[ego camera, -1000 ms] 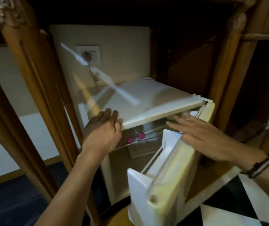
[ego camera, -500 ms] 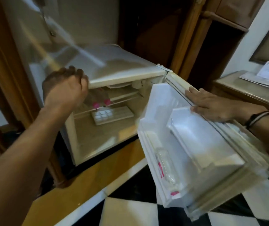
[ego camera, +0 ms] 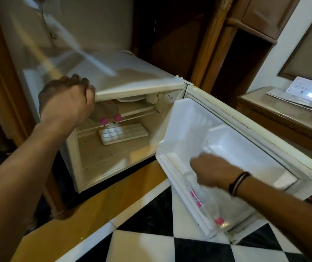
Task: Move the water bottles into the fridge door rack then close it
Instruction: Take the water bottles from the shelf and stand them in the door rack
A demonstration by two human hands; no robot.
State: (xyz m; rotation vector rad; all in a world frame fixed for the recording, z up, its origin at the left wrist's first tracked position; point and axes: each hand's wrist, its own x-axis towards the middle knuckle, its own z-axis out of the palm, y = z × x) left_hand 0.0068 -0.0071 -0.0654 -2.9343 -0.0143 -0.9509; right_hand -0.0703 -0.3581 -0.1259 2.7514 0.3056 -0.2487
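Note:
The small white fridge stands open, and its door is swung out to the right. A clear water bottle with a pink cap lies in the lower door rack. My right hand reaches into that rack and covers the bottle's bottom end. It is blurred, so its grip is unclear. Two more pink-capped bottles lie on the wire shelf inside. My left hand curls its fingers over the left end of the fridge's top front edge.
A white ice tray sits on the fridge floor. Carved wooden cabinet posts frame the fridge. A wooden side table with papers stands to the right. Checkered tiles lie in front.
The door has swung wide open. My right hand left the door's top edge and dropped into the lower rack onto the bottle. My left hand stayed on the fridge's top edge.

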